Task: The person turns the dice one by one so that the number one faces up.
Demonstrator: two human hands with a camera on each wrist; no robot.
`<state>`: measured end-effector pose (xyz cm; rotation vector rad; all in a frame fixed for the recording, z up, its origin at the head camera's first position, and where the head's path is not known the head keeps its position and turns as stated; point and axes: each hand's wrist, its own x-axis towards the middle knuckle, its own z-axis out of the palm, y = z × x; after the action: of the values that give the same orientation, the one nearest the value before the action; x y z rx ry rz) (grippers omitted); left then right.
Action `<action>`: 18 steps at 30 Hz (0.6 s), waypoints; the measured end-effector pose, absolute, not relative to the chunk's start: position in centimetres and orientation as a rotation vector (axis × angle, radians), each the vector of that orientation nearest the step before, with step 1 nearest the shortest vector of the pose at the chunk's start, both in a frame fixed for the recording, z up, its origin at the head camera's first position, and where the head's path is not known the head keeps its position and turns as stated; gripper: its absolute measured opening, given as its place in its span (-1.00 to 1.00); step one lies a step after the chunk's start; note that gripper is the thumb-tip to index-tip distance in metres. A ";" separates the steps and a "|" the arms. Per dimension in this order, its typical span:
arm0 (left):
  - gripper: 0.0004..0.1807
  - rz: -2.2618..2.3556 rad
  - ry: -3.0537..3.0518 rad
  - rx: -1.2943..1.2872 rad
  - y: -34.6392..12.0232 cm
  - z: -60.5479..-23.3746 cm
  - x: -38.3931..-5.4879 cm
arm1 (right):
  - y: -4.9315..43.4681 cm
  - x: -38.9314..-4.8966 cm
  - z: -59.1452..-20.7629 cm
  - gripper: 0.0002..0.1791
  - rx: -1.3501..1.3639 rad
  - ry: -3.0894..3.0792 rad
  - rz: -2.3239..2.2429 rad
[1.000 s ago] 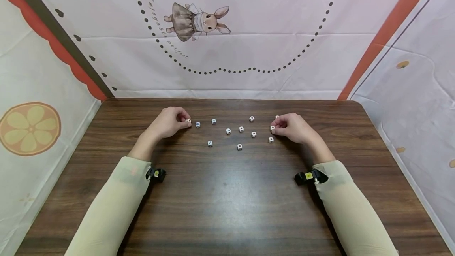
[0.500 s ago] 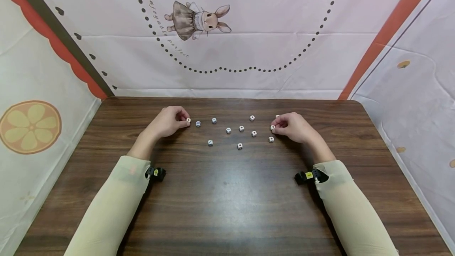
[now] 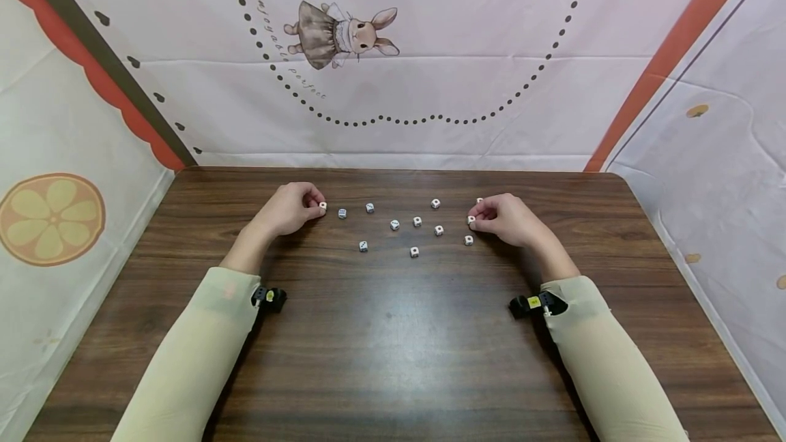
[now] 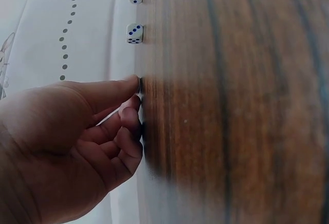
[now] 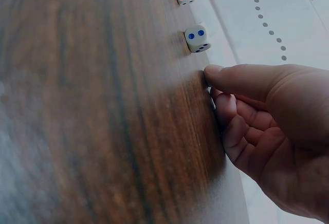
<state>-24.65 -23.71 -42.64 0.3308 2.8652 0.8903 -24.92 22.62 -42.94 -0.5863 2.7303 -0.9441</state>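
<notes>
At the far left of the dice, my left hand (image 3: 291, 209) pinches a white die (image 3: 323, 206) between thumb and fingertips, low at the tabletop. On the other side my right hand (image 3: 510, 220) pinches another die (image 3: 471, 220), its top face showing a single dark pip. In both wrist views the held die is hidden behind the thumb. Closest to the left hand lies a die with blue pips (image 3: 342, 213). One die (image 3: 469, 241) sits just nearer than the right fingers, and another (image 3: 479, 201) peeks out beyond them.
Several more dice lie scattered between the hands, among them one at the front left (image 3: 363, 246) and one at the front middle (image 3: 414, 252). The brown wood-grain table (image 3: 393, 346) ends at a printed white cloth (image 3: 467, 87) behind.
My left hand has shifted the die slightly left and toward the back, away from the blue-pipped die. The right hand and the other dice stay where they were.
</notes>
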 end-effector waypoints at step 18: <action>-0.65 0.944 2.837 0.433 -21.9 -42.0 -23.8 | 22.6 -25.0 -43.1 -0.90 -0.588 2.732 -0.954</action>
<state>-23.79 -21.94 -42.01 0.4334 2.8369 0.9444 -24.96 22.56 -43.05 -0.5883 2.7324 -0.9543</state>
